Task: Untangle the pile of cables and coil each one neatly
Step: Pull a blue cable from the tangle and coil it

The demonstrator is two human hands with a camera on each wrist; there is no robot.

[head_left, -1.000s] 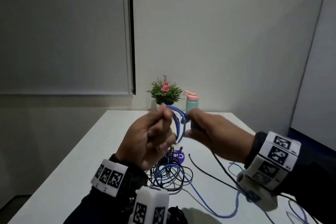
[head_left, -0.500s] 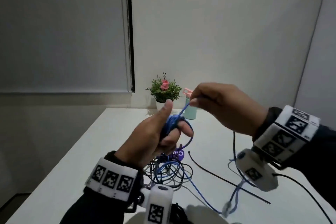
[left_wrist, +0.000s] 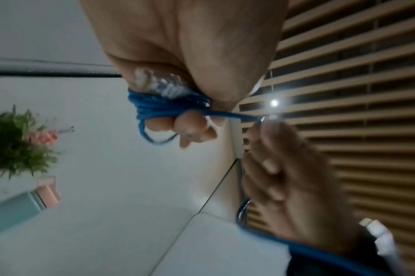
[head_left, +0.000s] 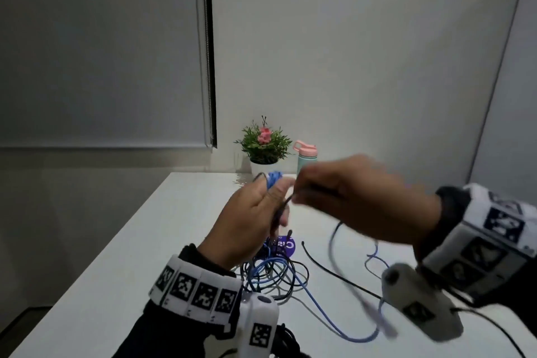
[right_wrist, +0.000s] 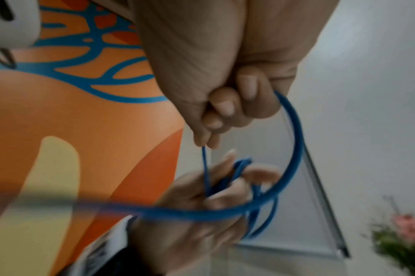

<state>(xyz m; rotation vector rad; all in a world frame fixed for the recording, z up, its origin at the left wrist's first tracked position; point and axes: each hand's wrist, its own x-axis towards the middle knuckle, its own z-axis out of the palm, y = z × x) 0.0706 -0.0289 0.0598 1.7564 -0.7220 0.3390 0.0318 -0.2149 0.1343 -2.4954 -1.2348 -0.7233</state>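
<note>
My left hand [head_left: 261,206] is raised above the table and holds a small coil of blue cable [head_left: 274,177] wound round its fingers [left_wrist: 161,125]; a clear plug [left_wrist: 159,84] is pressed under the thumb. My right hand [head_left: 348,197], blurred by motion, pinches the free run of the same blue cable [right_wrist: 294,142] just right of the left hand. The cable's tail [head_left: 343,325] trails down to the table. Below the hands lies a tangled pile of black and blue cables [head_left: 273,273].
A potted plant [head_left: 264,142] and a teal bottle with a pink lid [head_left: 305,157] stand at the white table's [head_left: 139,256] far edge. A loose black cable [head_left: 328,270] and a purple tag [head_left: 286,245] lie near the pile. Walls close in behind and at the right.
My right hand rose with the blue cable, then came back down beside the left hand, laying another turn on the coil. The left hand stayed raised, holding the coil.
</note>
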